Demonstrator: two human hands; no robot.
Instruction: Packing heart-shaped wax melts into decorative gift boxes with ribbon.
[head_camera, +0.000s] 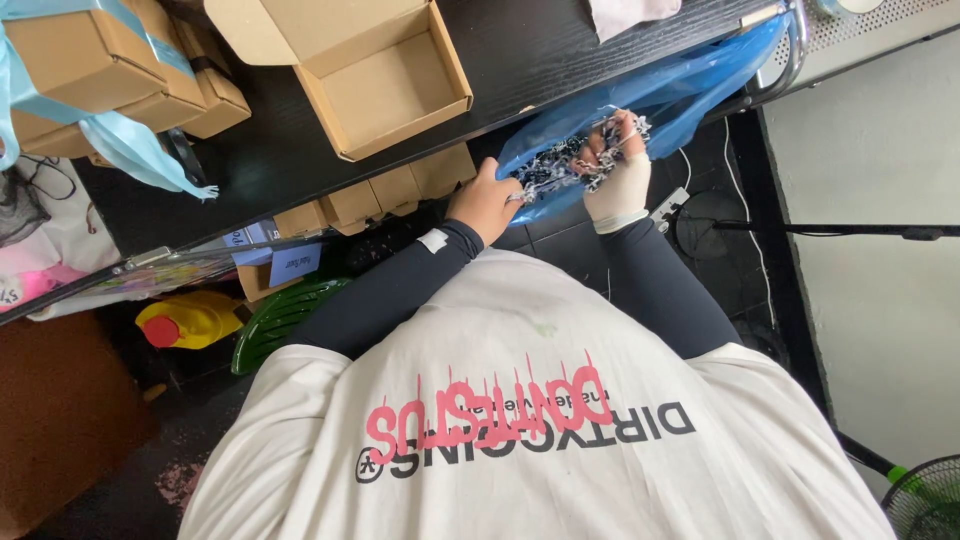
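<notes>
Your pale cotton shirt (540, 400) with dark long sleeves fills the foreground. Past it, your left hand (487, 203) pinches the crinkled edge of a glossy blue plastic bag (690, 80), while your right hand (617, 165), its wrist wrapped in a pale band, is curled around a tangle of silver metal chains (560, 165) lying in the bag's mouth at the table edge. The bag hangs off a matte black wooden table (540, 50). One open, empty cardboard box (385, 80) sits there; closed boxes (90, 70) tied with light-blue ribbon are stacked at the left. One yellow jug (190, 320) stands on the dark floor below.
</notes>
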